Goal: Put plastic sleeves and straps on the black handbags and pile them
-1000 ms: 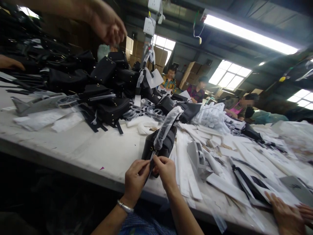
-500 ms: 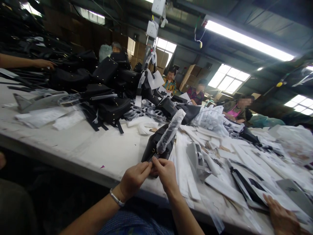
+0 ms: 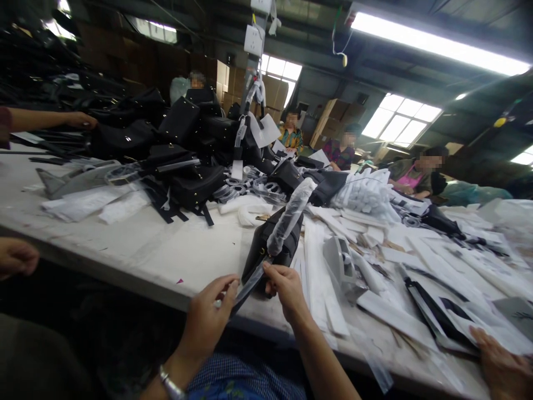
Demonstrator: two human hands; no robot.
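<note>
A black handbag [image 3: 254,249] stands on the table edge in front of me, its handle [image 3: 290,219] wrapped in clear plastic and sticking up. From the bag's near end a black strap [image 3: 250,287], partly covered by clear film, slants down to the left. My right hand [image 3: 287,289] pinches this strap close to the bag, thumb on top. Lower left, my left hand [image 3: 209,316] is closed around the strap's other stretch, with a bit of white showing between the fingers. The strap's far end is hidden behind that hand.
Black bags [image 3: 179,125] are heaped at the back left. White paper strips [image 3: 318,278] and a grey moulded piece [image 3: 339,264] lie on the right. A co-worker's hand [image 3: 503,361] rests at far right; another person's hand [image 3: 81,119] reaches in from the left.
My left hand has drawn away from the bag, down and left, and a length of strap now shows between my hands. My right hand stays by the bag's near end.
</note>
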